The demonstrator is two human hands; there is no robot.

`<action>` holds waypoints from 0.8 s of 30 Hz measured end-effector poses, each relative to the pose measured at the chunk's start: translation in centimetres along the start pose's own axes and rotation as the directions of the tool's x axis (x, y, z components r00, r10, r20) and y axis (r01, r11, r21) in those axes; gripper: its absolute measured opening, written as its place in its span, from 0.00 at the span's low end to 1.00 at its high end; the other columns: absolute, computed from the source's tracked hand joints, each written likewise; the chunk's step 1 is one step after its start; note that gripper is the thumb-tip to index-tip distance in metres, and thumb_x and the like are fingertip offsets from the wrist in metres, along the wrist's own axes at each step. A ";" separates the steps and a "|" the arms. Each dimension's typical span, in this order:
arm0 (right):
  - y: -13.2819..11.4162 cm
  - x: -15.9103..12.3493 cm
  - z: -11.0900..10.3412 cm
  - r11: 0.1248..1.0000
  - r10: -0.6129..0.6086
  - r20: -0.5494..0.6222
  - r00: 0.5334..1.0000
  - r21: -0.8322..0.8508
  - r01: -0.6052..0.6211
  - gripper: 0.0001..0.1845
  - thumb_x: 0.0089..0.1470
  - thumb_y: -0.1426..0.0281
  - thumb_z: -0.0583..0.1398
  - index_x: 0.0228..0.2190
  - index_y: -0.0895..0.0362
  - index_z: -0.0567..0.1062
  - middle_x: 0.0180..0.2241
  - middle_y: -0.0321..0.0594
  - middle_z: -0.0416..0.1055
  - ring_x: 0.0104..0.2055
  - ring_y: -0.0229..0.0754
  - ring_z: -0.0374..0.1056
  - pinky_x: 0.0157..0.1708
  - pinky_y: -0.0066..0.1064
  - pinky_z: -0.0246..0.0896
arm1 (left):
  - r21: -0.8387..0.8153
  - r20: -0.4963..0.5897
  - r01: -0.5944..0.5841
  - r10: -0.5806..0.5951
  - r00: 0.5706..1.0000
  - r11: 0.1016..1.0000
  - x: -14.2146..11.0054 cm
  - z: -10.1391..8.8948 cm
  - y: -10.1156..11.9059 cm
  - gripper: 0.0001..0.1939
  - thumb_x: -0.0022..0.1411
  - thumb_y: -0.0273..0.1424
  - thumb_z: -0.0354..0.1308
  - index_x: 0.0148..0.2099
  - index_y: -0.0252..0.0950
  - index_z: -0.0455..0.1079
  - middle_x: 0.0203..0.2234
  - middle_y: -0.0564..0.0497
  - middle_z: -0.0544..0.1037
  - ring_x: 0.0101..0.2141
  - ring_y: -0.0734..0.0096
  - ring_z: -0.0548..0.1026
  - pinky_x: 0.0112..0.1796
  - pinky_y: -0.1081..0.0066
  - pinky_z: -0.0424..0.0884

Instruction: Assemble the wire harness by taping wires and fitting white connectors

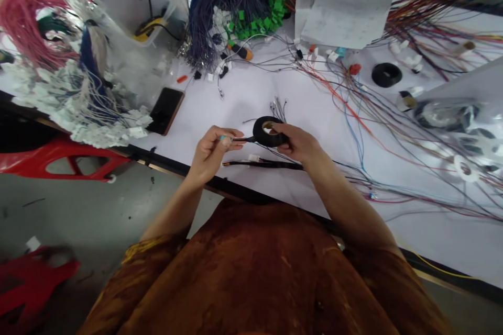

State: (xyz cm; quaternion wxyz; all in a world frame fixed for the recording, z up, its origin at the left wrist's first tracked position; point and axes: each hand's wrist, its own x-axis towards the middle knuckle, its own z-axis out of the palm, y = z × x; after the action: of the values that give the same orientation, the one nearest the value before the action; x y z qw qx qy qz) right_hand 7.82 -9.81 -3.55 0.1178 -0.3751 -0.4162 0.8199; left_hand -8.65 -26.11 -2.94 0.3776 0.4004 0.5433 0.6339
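My left hand (212, 149) is closed, thumb against fingers, on the end of a thin dark wire bundle (239, 140); a small teal piece shows at the thumb tip. My right hand (299, 142) grips a roll of black tape (261, 134) by its right side, thumb over the cardboard core. The roll touches the bundle, and tape seems to run onto the wires at its left edge. Loose wire ends with metal terminals (280, 108) stick out behind the roll. Just below the hands lies a black-wrapped harness (275, 164) with a white connector (253, 158).
A phone (167, 111) and a heap of white-connector wires (86, 104) are on the left. Blue wires with green connectors (259, 21) and paper sheets (346, 18) lie at the back. Long loose wires (361, 131) cross the right side, near another black tape roll (386, 75).
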 end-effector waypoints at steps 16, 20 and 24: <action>5.5 -3.9 0.6 0.690 -0.596 -0.043 0.802 -0.538 0.484 0.27 0.58 0.58 0.59 0.57 0.49 0.63 0.41 0.42 0.71 0.30 0.39 0.67 0.24 0.30 0.67 | 0.010 -0.234 0.162 -0.155 0.960 0.987 1.2 3.2 -3.0 0.17 0.61 0.44 0.62 0.32 0.34 0.77 0.30 0.48 0.79 0.20 0.83 0.68 0.21 0.78 0.65; 7.4 -7.0 1.3 0.259 -0.668 0.245 0.703 -0.809 0.528 0.21 0.62 0.62 0.56 0.55 0.52 0.69 0.39 0.46 0.70 0.38 0.46 0.69 0.38 0.41 0.72 | -0.143 -0.212 0.323 -0.348 0.913 0.936 1.3 3.3 -1.9 0.17 0.61 0.45 0.62 0.38 0.35 0.77 0.33 0.48 0.80 0.19 0.83 0.70 0.17 0.80 0.63; 5.7 -5.0 2.1 0.651 -0.655 -0.029 0.755 -0.530 0.544 0.23 0.57 0.59 0.61 0.52 0.52 0.67 0.44 0.44 0.67 0.32 0.37 0.68 0.27 0.30 0.69 | 0.250 -0.016 0.036 -0.033 0.999 0.968 0.0 3.7 0.1 0.15 0.65 0.42 0.58 0.38 0.36 0.77 0.39 0.46 0.80 0.37 0.70 0.80 0.39 0.70 0.77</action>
State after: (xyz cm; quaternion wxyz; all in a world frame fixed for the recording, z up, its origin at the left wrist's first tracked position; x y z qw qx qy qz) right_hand 10.42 -17.14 -4.59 0.3290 -0.3194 -0.6948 0.5540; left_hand -5.25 -24.67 -2.49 0.3321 0.4316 0.6281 0.5558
